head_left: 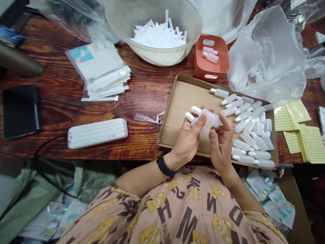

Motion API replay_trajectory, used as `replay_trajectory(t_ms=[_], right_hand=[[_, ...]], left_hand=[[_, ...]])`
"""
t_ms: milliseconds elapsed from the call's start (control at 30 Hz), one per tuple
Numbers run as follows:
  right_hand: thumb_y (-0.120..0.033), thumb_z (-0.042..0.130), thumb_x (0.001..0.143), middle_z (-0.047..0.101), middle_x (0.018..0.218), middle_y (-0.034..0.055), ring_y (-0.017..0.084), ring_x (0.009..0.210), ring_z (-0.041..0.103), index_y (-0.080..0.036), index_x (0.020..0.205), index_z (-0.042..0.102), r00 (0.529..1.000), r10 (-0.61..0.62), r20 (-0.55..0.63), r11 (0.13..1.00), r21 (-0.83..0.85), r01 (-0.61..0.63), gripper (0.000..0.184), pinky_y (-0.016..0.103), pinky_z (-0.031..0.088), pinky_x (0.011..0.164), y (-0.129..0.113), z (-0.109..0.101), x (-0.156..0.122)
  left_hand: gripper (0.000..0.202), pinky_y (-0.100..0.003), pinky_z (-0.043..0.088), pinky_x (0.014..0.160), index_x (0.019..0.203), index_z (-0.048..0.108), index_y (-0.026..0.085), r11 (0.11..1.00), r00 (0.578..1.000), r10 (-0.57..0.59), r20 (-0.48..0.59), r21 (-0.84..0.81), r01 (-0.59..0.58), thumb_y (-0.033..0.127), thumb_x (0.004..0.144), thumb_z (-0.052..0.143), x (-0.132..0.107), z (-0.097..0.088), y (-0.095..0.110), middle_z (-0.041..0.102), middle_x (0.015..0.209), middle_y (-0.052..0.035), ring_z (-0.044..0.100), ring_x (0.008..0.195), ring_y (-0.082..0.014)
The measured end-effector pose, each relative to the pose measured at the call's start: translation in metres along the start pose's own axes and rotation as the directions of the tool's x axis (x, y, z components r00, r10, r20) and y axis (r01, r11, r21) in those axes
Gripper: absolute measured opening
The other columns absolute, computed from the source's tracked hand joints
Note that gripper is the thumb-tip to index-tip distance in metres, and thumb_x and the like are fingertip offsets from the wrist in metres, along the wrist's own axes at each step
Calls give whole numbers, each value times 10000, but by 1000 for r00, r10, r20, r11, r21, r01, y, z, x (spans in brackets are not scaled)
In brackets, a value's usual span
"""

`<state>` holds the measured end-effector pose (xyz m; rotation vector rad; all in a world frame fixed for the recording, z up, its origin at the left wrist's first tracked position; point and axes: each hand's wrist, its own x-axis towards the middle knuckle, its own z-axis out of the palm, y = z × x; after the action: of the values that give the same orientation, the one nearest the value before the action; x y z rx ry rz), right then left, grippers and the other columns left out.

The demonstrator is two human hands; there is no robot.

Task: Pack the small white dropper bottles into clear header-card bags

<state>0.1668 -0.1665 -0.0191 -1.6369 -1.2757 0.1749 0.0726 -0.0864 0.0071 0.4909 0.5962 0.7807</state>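
Note:
My left hand (189,139) is closed around small translucent plastic bottles with white rounded caps. At least two show, an upper bottle (209,117) and a lower one partly covered by my thumb; their caps point to the upper left. Beside the upper bottle's base is my right hand (222,144), thumb and index finger apart; whether the index fingertip touches the base is unclear. Both hands are over a shallow cardboard tray (189,89). Several similar bottles (250,127) lie loosely across the tray's right part.
Behind the tray stand an orange bin (213,66) with a few bottles and a large bowl (162,56) of white strips. To the left are stacked packets (106,74), a white power bank (98,133) and a dark phone (20,112). Yellow sticker sheets (311,142) lie right.

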Motion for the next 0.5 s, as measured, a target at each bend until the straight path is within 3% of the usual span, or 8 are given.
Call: replay_trajectory(t_ms=[133,233,300,367,433,467,500], right_hand=[[-450,462,1119,491,1651,97,260,1466,600,-424,1607,380,966,257,21,887,392,-245,495,481,612,1095,-1,23,-11],[-435,506,1110,529,1628,48,232,1457,608,-450,1500,486,947,318,44,795,531,-292,391,432,621,1060,-3,30,-8],[-423,552,1096,615,1505,42,218,1370,659,-423,1397,574,941,335,35,775,557,-297,303,373,637,979,-3,28,-3],[-408,608,1075,663,1360,37,198,1167,730,-399,1326,616,933,356,43,761,566,-317,251,323,644,853,-4,22,2],[-393,670,1047,666,1251,27,172,963,739,-376,1291,630,923,380,56,747,570,-342,248,297,638,746,-3,14,5],[-389,700,1030,663,1212,20,159,899,730,-362,1274,635,917,394,58,738,575,-353,254,290,637,719,-3,10,6],[-388,729,1013,662,1176,14,151,864,724,-344,1256,641,913,404,58,729,582,-360,262,286,640,709,-1,7,7]], left_hand=[[369,-305,584,904,1271,615,250,999,999,33,-14,-29,-34,369,967,789,-6,2,-6,770,1337,-66,747,1122,-208],[455,-342,558,1008,1237,655,230,993,993,110,54,-43,-107,443,896,868,-9,-2,-10,750,1366,-99,725,1163,-215],[540,-379,544,1044,1265,666,223,990,981,124,148,43,-132,508,862,887,-9,-10,-5,736,1360,-116,714,1175,-231],[561,-395,541,1046,1302,662,212,961,964,151,219,198,-196,522,881,866,-2,-26,16,715,1351,-125,703,1177,-240],[477,-384,518,1087,1313,652,199,850,938,290,188,400,-343,469,951,805,13,-50,58,681,1378,-127,672,1242,-240],[398,-373,490,1126,1298,649,194,733,890,439,122,525,-433,430,995,756,23,-66,85,670,1390,-125,647,1289,-236],[344,-352,457,1162,1300,644,196,587,817,576,25,683,-435,387,1025,726,35,-83,116,666,1395,-120,625,1320,-224]])
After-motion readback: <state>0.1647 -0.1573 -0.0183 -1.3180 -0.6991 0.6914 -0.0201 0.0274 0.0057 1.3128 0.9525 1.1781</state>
